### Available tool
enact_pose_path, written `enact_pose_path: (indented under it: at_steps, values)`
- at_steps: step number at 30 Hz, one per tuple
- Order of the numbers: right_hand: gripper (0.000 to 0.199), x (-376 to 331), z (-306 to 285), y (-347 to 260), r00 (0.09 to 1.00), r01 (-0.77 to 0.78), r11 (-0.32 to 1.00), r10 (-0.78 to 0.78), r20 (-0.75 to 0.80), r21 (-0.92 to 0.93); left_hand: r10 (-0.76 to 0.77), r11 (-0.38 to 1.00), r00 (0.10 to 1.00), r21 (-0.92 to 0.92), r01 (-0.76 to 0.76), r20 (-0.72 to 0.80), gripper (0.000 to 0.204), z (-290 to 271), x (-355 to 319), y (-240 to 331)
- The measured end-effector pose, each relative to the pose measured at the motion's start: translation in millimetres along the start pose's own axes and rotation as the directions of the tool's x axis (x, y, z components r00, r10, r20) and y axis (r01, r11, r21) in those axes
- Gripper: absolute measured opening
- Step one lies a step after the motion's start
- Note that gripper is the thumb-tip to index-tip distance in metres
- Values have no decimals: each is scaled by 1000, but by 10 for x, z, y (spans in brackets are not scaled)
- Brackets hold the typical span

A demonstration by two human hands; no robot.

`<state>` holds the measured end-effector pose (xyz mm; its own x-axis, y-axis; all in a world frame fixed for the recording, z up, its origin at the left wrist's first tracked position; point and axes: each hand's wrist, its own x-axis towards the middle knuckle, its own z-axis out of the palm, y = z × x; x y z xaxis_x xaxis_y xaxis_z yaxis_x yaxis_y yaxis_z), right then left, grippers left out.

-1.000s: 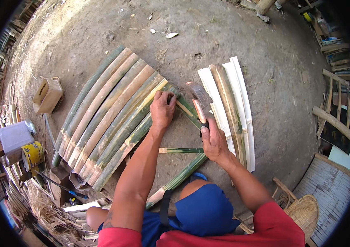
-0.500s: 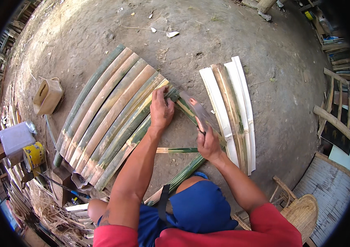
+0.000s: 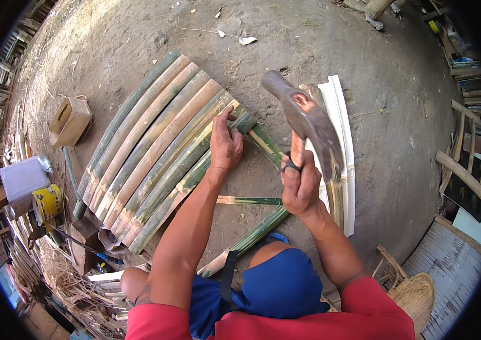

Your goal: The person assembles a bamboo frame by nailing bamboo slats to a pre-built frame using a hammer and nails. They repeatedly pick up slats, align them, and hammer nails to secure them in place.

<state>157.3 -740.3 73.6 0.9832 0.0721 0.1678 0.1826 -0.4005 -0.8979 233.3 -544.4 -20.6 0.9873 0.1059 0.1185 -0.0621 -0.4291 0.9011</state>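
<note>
Several split bamboo slats [image 3: 155, 133] lie side by side in a fanned panel, their far ends over a green bamboo crosspiece [image 3: 264, 141]. My left hand [image 3: 226, 144] rests at the far right corner of this panel, its fingers curled on the end of a bamboo slat [image 3: 198, 156]. Whether a nail is between the fingertips cannot be made out. My right hand [image 3: 301, 184] is closed around the handle of a hammer [image 3: 311, 119]. The hammer's dark metal head is raised to the right of the panel, apart from the slats, and hides part of the strips behind it.
Loose split bamboo strips [image 3: 347, 164], some with pale inner faces up, lie on the dirt ground at right. A cut-open plastic container [image 3: 70, 122], a lidded box [image 3: 24, 178] and a yellow can [image 3: 48, 203] stand at left. A woven stool [image 3: 416, 297] is at lower right.
The hammer has risen from beside the slat ends up and to the right, with my right hand turned. My left hand stays on the panel corner. The whole view has shifted slightly.
</note>
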Motion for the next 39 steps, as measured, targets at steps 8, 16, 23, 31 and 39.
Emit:
enact_pose_path:
  at_steps: [8, 16, 23, 31, 39]
  values:
    - [22, -286, 132, 342, 945, -214, 908, 286, 159, -360, 66, 997, 991, 40, -62, -115, 68, -18, 6, 42]
    - [21, -921, 493, 11, 821, -44, 952, 207, 532, -303, -80, 982, 848, 103, 157, -523, 21, -1630, -1426, -314]
    - [20, -957, 1403, -747, 452, 214, 964, 47, 891, -159, -51, 685, 614, 420, 595, -787, 17, -4197, -3301, -1078]
    - [26, -945, 1829, -1891, 249, 357, 917, 87, 965, -175, -562, 59, 693, 813, 579, -453, 25, -4783, -3270, -1612]
    - [31, -1435, 1995, -1861, 372, 181, 942, 200, 907, -282, -506, 201, 757, 797, 569, -413, 18, -4943, -3263, -1671]
